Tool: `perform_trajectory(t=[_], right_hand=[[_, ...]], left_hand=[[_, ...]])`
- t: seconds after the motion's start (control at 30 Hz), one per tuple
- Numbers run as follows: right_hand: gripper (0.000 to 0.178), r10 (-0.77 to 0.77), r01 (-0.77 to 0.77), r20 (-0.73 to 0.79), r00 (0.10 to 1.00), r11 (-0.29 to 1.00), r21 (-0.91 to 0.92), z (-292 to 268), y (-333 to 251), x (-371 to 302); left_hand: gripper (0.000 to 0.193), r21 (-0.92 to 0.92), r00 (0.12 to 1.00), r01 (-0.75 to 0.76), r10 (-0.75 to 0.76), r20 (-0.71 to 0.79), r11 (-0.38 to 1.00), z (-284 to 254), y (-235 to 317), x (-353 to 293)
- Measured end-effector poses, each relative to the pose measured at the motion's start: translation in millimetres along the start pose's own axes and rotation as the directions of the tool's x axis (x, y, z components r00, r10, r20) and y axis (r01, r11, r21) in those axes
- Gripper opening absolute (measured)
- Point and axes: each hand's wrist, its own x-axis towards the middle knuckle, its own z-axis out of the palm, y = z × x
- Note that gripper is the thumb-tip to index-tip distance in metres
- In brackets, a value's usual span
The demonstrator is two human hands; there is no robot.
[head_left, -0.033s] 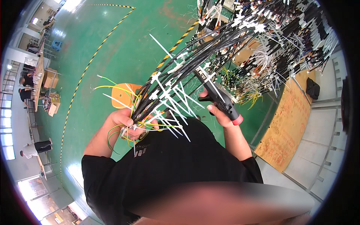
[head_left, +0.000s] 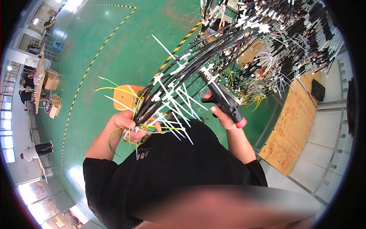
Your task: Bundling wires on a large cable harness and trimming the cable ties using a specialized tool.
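My left hand point(head_left: 127, 128) is closed around the near end of a bundle of black cables point(head_left: 194, 63), where yellow-green wires and white connectors stick out past the fingers. The bundle runs up and to the right into a large mass of cables. Many white cable ties point(head_left: 179, 101) stand out from it with long loose tails. In my right hand point(head_left: 225, 118) is a black cable tie gun point(head_left: 223, 100) with a red end cap, held by its grip. The gun's nose lies against a white cable tie at the bundle's right side; the exact contact is hard to make out.
A thick heap of hanging cables point(head_left: 289, 42) fills the upper right. Below it stands a wooden board point(head_left: 291, 126). An orange stool point(head_left: 124, 100) is on the green floor beyond my left hand. Workbenches, cartons point(head_left: 51, 81) and several people are far left.
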Motion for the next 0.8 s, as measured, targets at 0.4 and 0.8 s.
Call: perform_trajectory(t=[0.4,0.8], right_hand=[[0.056,-0.009,0.009,-0.006,1.000,0.998,0.061,-4,11,-9],[0.056,-0.008,0.018,-0.048,0.999,0.980,0.196,4,16,-7]], left_hand=[[0.092,-0.005,1.000,-0.008,0.008,-0.010,1.000,0,0,-1],[0.092,-0.018,1.000,0.004,-0.004,0.005,1.000,1,-1,-1]])
